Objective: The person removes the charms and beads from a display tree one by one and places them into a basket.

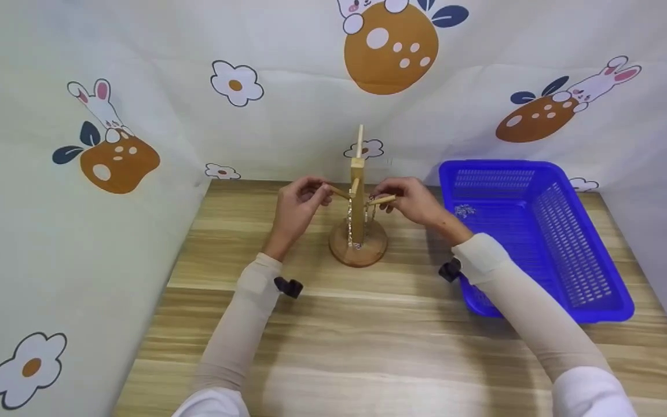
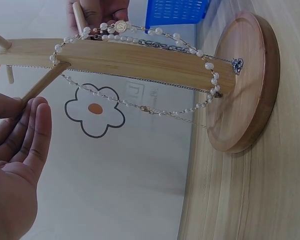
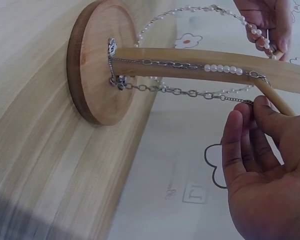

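A wooden jewelry stand (image 1: 358, 202) with side pegs rises from a round base (image 2: 250, 85). My left hand (image 1: 299, 208) pinches the tip of its left peg (image 2: 47, 80) between thumb and fingers. From that peg hangs a white pearl necklace (image 2: 209, 66) in a long loop. On the other side, my right hand (image 1: 417, 202) pinches the end of a silver chain necklace (image 3: 177, 91) close to the right peg (image 3: 275, 97). This chain has a short row of pearls (image 3: 223, 69) lying along the post, and its lower part reaches the base.
A blue plastic basket (image 1: 542, 243) stands on the wooden table (image 1: 356, 347) at the right, under my right forearm. A small heap of silvery jewelry (image 1: 465, 211) lies in its far left corner. Behind the stand hangs a printed cloth (image 1: 299, 127).
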The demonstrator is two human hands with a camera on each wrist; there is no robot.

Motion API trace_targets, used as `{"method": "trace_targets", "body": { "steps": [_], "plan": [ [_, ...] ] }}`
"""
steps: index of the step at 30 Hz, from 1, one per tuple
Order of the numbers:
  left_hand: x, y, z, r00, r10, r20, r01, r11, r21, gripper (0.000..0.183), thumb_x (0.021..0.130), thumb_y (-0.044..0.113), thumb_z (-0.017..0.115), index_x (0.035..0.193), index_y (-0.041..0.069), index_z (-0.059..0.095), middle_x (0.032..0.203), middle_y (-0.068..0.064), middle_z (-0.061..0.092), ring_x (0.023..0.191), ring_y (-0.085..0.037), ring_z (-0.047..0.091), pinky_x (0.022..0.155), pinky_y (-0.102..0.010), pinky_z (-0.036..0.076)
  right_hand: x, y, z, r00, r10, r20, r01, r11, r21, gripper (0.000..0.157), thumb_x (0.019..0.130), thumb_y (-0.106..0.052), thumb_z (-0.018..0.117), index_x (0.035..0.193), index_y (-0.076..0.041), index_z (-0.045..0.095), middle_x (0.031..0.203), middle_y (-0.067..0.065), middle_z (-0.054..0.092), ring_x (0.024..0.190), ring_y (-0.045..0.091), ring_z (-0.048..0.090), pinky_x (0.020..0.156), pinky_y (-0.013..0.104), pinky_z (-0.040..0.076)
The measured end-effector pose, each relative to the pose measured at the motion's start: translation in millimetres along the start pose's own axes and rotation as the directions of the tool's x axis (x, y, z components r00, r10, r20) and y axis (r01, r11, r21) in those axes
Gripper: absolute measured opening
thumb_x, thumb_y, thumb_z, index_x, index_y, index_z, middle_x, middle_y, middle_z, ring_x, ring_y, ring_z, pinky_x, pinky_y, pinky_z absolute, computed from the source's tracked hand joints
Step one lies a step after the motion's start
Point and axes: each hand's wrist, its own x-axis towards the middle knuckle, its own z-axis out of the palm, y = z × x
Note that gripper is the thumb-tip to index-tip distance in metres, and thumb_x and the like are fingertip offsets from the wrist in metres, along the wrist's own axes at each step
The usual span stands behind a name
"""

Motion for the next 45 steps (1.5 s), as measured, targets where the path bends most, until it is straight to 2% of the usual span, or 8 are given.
{"method": "trace_targets", "body": {
  "steps": [8,16,22,31,35,38,45],
  "plan": [
    [-0.1,-4.0,-0.6,1.0,0.019,0.001,-0.019,1.0,-0.005,0.014,0.101,-0.002,0.07,0.109,-0.013,0.071,0.099,-0.025,0.076,0.077,-0.009,0.074,0.074,-0.028,0.068,-0.7,-1.6,-3.6,1.0,-0.005,-0.007,0.005,0.999,0.032,0.017,0.101,0.008,0.063,0.114,0.01,0.075,0.11,0.029,0.075,0.082,0.019,0.071,0.071,0.021,0.063],
    [0.6,-4.6,-1.6,0.999,0.032,-0.01,-0.033,0.999,-0.009,0.016,0.099,-0.003,0.071,0.109,-0.015,0.071,0.097,-0.026,0.076,0.076,-0.01,0.073,0.073,-0.027,0.068,0.4,-4.1,-7.7,0.998,0.047,-0.029,-0.046,0.999,0.026,0.018,0.102,0.004,0.066,0.116,0.009,0.075,0.113,0.024,0.076,0.08,0.008,0.07,0.072,0.021,0.064],
    [1.1,-4.6,-2.0,1.0,0.027,-0.012,-0.027,1.0,-0.014,0.018,0.099,-0.002,0.072,0.11,-0.016,0.071,0.098,-0.025,0.076,0.075,-0.01,0.073,0.074,-0.028,0.068,-0.8,-11.7,-15.0,0.998,0.035,-0.05,-0.033,0.998,0.047,0.017,0.103,0.001,0.067,0.116,0.007,0.076,0.112,0.023,0.076,0.084,0.006,0.071,0.073,0.021,0.062],
    [1.3,-5.3,-1.7,0.999,0.034,-0.019,-0.035,0.999,-0.025,0.016,0.099,-0.004,0.071,0.11,-0.016,0.071,0.096,-0.026,0.076,0.075,-0.009,0.073,0.072,-0.026,0.067,-2.6,-16.0,-23.6,0.999,0.038,-0.024,-0.038,0.999,-0.002,0.017,0.104,-0.004,0.068,0.116,0.004,0.077,0.11,0.025,0.077,0.084,0.012,0.071,0.078,0.032,0.066],
    [1.8,-5.6,-1.3,0.999,0.039,-0.021,-0.039,0.999,-0.027,0.016,0.099,-0.005,0.071,0.109,-0.017,0.07,0.096,-0.025,0.076,0.075,-0.008,0.073,0.072,-0.026,0.067,-3.0,-15.7,-25.1,0.999,0.038,-0.025,-0.038,0.999,0.005,0.018,0.103,-0.005,0.068,0.116,0.004,0.076,0.111,0.025,0.076,0.088,0.026,0.073,0.076,0.028,0.066],
    [2.2,-5.5,-1.0,0.999,0.042,-0.022,-0.042,0.999,-0.028,0.016,0.099,-0.005,0.07,0.109,-0.017,0.07,0.095,-0.025,0.076,0.074,-0.008,0.073,0.071,-0.026,0.067,-3.6,-16.4,-26.4,0.999,0.036,-0.027,-0.036,0.999,0.008,0.019,0.103,-0.006,0.068,0.117,0.004,0.076,0.11,0.023,0.075,0.091,0.032,0.072,0.075,0.024,0.064],
    [1.7,-5.7,-0.7,0.999,0.042,-0.026,-0.043,0.999,-0.021,0.016,0.099,-0.006,0.07,0.109,-0.018,0.07,0.095,-0.026,0.075,0.074,-0.008,0.073,0.071,-0.026,0.067,-6.1,-20.2,-29.7,0.998,0.058,-0.04,-0.058,0.998,-0.005,0.019,0.102,-0.007,0.068,0.118,0.001,0.075,0.112,0.024,0.075,0.088,0.013,0.07,0.077,0.021,0.063]
  ]
}}
